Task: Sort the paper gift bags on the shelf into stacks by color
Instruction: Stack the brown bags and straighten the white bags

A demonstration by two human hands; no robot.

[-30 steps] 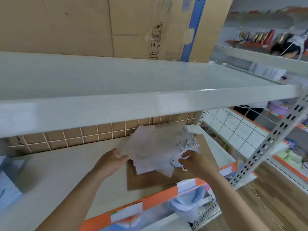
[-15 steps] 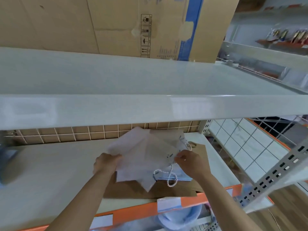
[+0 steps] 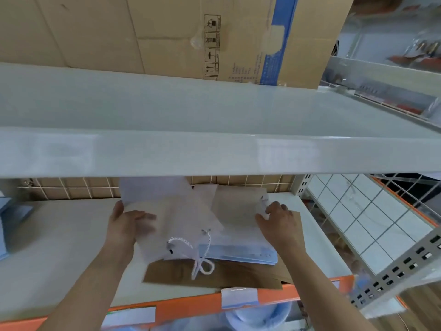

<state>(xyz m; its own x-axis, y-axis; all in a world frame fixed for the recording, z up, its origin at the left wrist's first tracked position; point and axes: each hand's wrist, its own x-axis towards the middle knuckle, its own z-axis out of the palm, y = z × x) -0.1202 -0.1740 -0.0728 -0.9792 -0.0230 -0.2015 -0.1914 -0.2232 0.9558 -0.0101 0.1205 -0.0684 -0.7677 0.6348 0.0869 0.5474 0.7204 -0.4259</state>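
A loose pile of flat paper gift bags lies on the middle shelf [image 3: 59, 235]. White bags [image 3: 181, 211] with white rope handles [image 3: 198, 254] sit on top, a light blue bag [image 3: 238, 253] shows beneath them, and brown kraft bags [image 3: 214, 275] lie at the bottom. My left hand [image 3: 126, 223] grips the left edge of the white bags, thumb on top. My right hand [image 3: 279, 218] holds the right edge of the pile near a beige bag [image 3: 238, 201], fingers curled on the paper.
An upper shelf board [image 3: 214, 151] overhangs the work area, carrying a large cardboard box [image 3: 167, 37]. A wire grid [image 3: 71, 187] backs the shelf. Blue bags [image 3: 12, 218] lie at the far left. An orange rail [image 3: 191, 306] edges the front; a perforated upright [image 3: 393, 263] stands right.
Both hands have spread apart to the pile's left and right edges. The white bags have shifted and a rope handle now hangs over the brown bags in front.
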